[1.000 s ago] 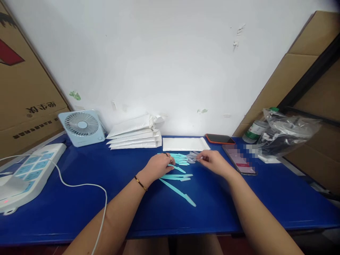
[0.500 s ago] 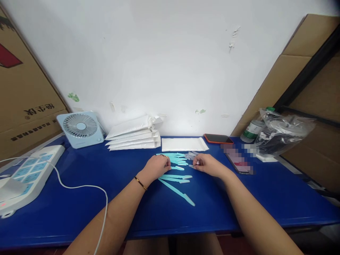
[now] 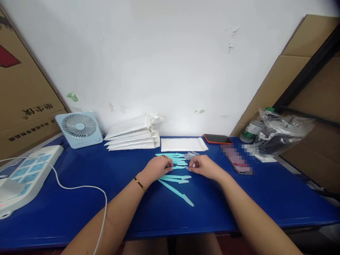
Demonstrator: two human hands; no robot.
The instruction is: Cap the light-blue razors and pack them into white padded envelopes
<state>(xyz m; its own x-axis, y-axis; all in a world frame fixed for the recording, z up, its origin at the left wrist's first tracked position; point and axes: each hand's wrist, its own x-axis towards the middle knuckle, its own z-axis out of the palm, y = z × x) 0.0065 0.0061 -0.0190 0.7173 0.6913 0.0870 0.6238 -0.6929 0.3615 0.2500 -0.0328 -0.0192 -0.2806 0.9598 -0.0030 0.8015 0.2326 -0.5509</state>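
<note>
From the head camera, the left hand (image 3: 158, 167) is clenched on the end of a teal razor (image 3: 178, 167) at the middle of the blue bench (image 3: 79, 170). The right hand (image 3: 205, 166) pinches a small pale cap (image 3: 194, 164) at the razor's tip. More razors (image 3: 175, 180) lie just below, and white envelopes (image 3: 132, 136) are stacked behind.

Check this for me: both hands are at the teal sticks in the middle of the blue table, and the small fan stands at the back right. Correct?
Not quite. The head view shows the small fan at the back left, beside the stacked white envelopes. The rest holds: left hand and right hand are at the teal sticks, mid blue table.
</note>
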